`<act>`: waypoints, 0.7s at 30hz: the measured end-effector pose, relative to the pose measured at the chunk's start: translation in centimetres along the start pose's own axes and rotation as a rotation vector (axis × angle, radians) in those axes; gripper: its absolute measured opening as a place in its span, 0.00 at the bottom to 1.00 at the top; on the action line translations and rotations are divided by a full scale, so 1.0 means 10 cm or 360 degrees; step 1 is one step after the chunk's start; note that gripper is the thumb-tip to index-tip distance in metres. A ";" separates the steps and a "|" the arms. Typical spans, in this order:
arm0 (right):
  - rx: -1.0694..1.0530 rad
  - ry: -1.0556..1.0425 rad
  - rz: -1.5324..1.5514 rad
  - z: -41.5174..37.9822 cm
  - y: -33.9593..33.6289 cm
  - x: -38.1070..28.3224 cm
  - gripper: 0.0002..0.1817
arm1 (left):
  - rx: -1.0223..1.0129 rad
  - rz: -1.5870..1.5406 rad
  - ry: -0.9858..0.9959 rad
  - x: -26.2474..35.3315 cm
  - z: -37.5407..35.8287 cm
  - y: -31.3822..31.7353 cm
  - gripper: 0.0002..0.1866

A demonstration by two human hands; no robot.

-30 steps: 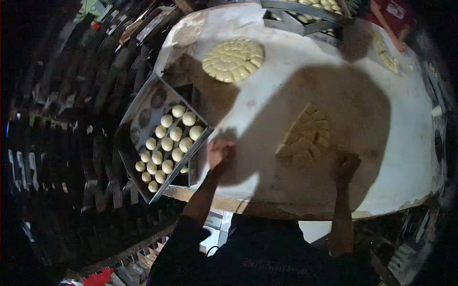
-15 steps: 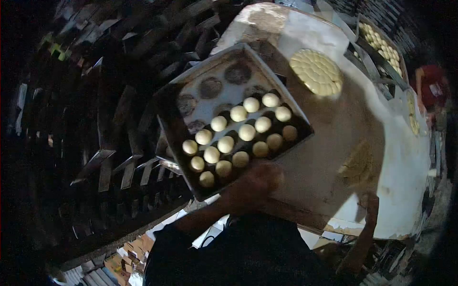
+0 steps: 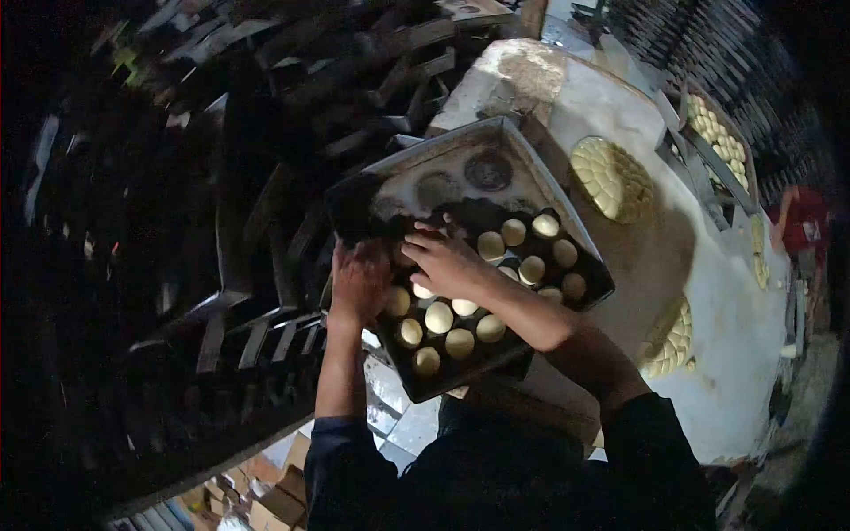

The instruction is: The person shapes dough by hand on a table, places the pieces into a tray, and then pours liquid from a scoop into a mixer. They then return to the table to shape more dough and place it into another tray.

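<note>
Both of my hands are over a dark square baking tray point(image 3: 571, 199) that is tilted in view. Round pale dough balls point(image 3: 438, 318) sit in rows across its nearer part. My left hand point(image 3: 361, 279) is at the tray's left side, knuckles up, its fingertips hidden in shadow. Next to it, my right hand point(image 3: 445, 261) reaches in over the dough balls with its fingers apart and bent down. Its palm covers some of the balls. Bare, dark round marks point(image 3: 487, 171) show on the far part of the tray.
A pale worktable point(image 3: 735, 354) carries a round of divided dough point(image 3: 611, 180) and another partly shaded one point(image 3: 670, 338). Trays of dough pieces point(image 3: 719, 142) stand at the far right, near a person in red point(image 3: 804, 226). Dark metal racks or trays point(image 3: 221, 265) crowd the left.
My right hand has come from the table at lower right onto the dough balls. My left hand has moved from the tray's near edge to its left side. The view has shifted slightly.
</note>
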State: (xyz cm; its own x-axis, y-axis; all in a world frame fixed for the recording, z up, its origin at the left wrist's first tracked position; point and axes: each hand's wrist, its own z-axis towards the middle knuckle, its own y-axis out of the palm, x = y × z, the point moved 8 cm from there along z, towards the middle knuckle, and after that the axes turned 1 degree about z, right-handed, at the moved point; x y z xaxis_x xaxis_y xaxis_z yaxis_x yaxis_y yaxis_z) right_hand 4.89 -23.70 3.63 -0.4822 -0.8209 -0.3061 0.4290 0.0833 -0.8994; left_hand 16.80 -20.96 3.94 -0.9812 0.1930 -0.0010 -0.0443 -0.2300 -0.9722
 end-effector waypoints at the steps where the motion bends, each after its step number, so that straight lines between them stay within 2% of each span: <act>1: 0.0103 0.0116 0.0177 -0.18 -0.16 0.04 0.21 | -0.0029 -0.0078 -0.0145 0.08 0.02 -0.13 0.20; 2: 0.0214 0.0249 0.0354 -0.41 -0.36 0.14 0.21 | -0.0073 -0.0161 -0.0271 0.20 0.04 -0.25 0.23; 3: 0.0453 0.0260 0.0316 -0.72 -0.78 0.16 0.19 | -0.0084 -0.0119 -0.0231 0.42 0.05 -0.40 0.27; 4: 0.0738 0.0360 0.0360 -1.12 -1.18 0.23 0.13 | -0.0099 -0.0345 -0.0131 0.78 0.04 -0.59 0.27; 6: 0.1235 0.0798 0.0339 -2.25 -1.40 0.56 0.09 | -0.0138 -0.0816 0.0089 1.64 -0.01 -0.87 0.26; 8: 0.1418 0.1218 -0.0004 -3.30 -1.47 0.79 0.08 | -0.0090 -0.1468 0.0615 2.71 -0.18 -0.86 0.26; 9: 0.1501 0.1421 -0.0174 -3.86 -1.48 0.86 0.08 | -0.0194 -0.1667 0.0795 3.23 -0.21 -0.69 0.24; 10: 0.1458 0.1537 -0.0302 -4.35 -1.42 0.89 0.08 | -0.0305 -0.1854 0.0961 3.72 -0.23 -0.47 0.23; 12: 0.1346 0.1738 -0.0482 -5.20 -1.16 0.89 0.09 | -0.0850 -0.1642 0.0851 4.60 -0.06 0.24 0.19; 13: 0.1672 0.1626 -0.0284 -5.68 -1.04 0.79 0.09 | -0.0941 -0.1570 0.0789 4.95 0.02 0.63 0.19; 14: 0.1588 0.1711 -0.0294 -6.09 -0.98 0.68 0.08 | -0.1016 -0.1484 0.0717 5.25 0.10 1.02 0.19; 15: 0.1499 0.1794 -0.0305 -6.49 -0.92 0.56 0.07 | -0.1030 -0.1505 0.0597 5.50 0.21 1.35 0.20; 16: 0.0969 0.2072 -0.0505 -6.79 -0.89 0.51 0.05 | -0.1041 -0.1522 0.0477 5.74 0.30 1.53 0.21; 19: 0.1077 0.2051 -0.0448 -7.29 -1.04 0.25 0.05 | -0.0868 -0.0575 0.0830 6.45 0.34 1.73 0.24; 21: 0.1139 0.2077 -0.0316 -7.42 -1.04 0.31 0.06 | -0.0780 -0.0882 0.0645 6.60 0.26 1.66 0.26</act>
State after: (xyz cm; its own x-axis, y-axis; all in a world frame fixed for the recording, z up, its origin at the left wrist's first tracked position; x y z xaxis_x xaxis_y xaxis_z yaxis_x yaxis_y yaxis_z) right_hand -57.76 14.77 -11.08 -0.7335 0.3137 -0.6030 0.3634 -0.5688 -0.7379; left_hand -49.21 -14.48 -11.64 -0.6942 0.5046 0.5133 -0.3212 0.4211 -0.8483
